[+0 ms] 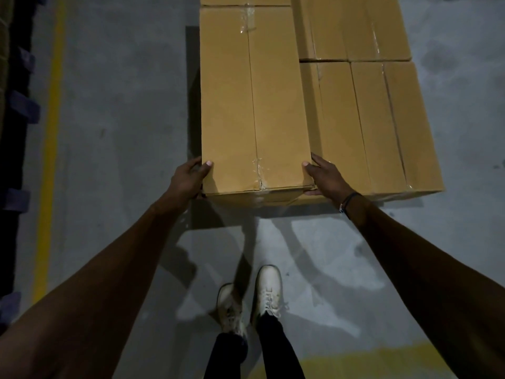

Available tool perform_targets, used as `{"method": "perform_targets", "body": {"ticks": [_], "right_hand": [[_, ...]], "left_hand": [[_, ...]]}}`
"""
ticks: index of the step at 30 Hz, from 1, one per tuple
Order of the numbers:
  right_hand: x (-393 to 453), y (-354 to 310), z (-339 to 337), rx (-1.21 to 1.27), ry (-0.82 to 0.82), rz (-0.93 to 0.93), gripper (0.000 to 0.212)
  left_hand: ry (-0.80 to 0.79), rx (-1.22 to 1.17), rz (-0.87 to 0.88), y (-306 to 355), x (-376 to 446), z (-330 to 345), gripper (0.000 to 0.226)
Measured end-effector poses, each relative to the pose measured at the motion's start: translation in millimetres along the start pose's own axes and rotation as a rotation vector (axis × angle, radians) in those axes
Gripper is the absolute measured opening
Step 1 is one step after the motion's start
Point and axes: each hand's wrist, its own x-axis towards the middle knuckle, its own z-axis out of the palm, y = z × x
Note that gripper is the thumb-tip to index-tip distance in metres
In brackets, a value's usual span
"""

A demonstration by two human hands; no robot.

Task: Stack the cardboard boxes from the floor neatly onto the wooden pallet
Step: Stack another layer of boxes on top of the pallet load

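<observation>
Both arms are stretched forward and down. The near corners of the long cardboard box [254,105] are gripped by the left hand [188,177] and right hand [325,177], thumbs on top. It is held between them, atop stacked boxes [382,119].

No text, label, brand or number can be read anywhere; the cardboard boxes [254,99] at twelve o'clock show plain faces.
</observation>
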Motion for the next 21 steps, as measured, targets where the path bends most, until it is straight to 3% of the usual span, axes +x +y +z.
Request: {"method": "perform_targets", "body": {"ticks": [21], "right_hand": [[2,4,-6,-0.046,0.003,-0.040,0.056]], "left_hand": [[0.001,0.031,0.002,-10,6,3,0.058]]}}
